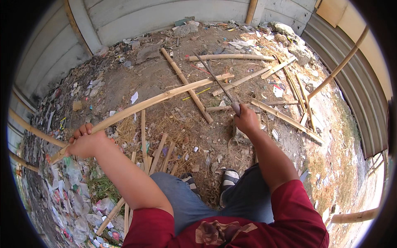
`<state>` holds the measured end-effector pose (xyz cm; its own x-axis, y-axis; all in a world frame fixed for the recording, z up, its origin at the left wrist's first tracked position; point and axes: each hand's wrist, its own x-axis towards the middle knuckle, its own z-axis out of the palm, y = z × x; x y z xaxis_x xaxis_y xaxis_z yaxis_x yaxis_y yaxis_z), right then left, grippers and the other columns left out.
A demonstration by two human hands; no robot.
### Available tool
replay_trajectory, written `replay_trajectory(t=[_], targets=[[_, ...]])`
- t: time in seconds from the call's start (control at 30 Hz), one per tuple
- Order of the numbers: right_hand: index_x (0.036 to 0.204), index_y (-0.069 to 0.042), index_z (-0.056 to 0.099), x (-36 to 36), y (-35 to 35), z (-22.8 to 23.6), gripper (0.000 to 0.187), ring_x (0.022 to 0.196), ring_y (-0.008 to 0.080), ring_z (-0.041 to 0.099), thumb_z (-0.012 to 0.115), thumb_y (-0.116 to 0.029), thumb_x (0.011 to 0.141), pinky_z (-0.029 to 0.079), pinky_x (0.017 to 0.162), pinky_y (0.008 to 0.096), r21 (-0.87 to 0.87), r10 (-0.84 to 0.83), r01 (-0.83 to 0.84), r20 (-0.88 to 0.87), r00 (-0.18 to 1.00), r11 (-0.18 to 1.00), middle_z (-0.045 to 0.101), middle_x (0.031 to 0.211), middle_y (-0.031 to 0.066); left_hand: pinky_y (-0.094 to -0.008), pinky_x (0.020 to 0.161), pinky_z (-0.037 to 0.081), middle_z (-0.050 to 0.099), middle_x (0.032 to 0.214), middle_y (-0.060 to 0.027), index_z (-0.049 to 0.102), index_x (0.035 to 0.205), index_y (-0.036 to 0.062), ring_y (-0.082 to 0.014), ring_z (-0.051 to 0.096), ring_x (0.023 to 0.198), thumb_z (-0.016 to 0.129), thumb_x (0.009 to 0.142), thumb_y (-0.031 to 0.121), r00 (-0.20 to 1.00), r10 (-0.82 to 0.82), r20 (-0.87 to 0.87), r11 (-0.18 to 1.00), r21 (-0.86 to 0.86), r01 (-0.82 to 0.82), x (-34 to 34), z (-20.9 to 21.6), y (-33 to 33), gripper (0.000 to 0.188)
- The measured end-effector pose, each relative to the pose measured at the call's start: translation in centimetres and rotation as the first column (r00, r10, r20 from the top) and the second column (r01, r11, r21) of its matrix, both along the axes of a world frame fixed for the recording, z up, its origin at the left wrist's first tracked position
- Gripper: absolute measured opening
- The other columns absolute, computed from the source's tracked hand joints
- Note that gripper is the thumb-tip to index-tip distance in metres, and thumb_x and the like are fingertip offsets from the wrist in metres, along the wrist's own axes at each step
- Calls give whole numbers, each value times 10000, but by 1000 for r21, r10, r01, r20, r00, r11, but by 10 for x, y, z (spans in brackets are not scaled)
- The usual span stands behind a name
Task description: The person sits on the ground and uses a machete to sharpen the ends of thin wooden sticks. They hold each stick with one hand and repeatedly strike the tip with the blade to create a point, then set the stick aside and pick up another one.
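Note:
My left hand [86,142] is wrapped round the near end of a long split bamboo strip [159,97], which slants away to the upper right. The strip's far part lies across another bamboo piece [182,78] on the ground. In my right hand [247,118] is the handle of a machete [216,78] with a long, dark, narrow blade. Its blade points up and to the left, past the strip's far end; whether the two touch I cannot tell.
More split bamboo [287,120] lies on the littered dirt to the right, with several pieces [158,153] by my legs. Plastic waste [78,198] covers the lower left. A grey panel wall [165,16] stands behind, and corrugated sheeting [351,78] with a leaning pole [341,64] at right.

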<state>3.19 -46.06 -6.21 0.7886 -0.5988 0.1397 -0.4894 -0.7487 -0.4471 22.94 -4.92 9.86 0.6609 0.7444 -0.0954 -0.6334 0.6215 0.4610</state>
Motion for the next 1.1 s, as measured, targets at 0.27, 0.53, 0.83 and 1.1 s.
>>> replay_trajectory(t=[0.27,0.53,0.83,1.1], targets=[[1062,-117,563,16,30,18,250,782,385,685,660,-225,859,540,680,498,-319,510,-476,29,860,820,673,795,151,-280,441,196,243,630,21,353,819,186,-130,193,491,312,953,752,996,-83,45,994,80,79,-1,-4,12,583],[1032,-42,599,4,-37,-20,260,921,463,643,648,-150,800,498,817,551,34,-37,38,-44,998,999,684,949,246,-283,444,189,246,633,26,386,826,197,-131,187,485,365,925,770,994,-75,83,993,98,67,-11,8,-6,582],[1006,-98,581,21,23,13,244,763,411,659,684,-170,796,512,670,521,-170,457,-439,91,885,883,665,766,179,-283,435,193,253,606,26,381,826,205,-125,206,479,380,901,799,981,-120,154,989,109,104,-2,-1,21,599],[1170,-60,610,-3,-50,-26,376,1000,438,651,631,-173,812,504,874,531,59,-154,150,67,986,987,687,1018,261,-292,435,197,253,600,27,373,843,201,-133,199,468,346,906,806,988,-120,95,987,119,109,-11,5,-4,609]])
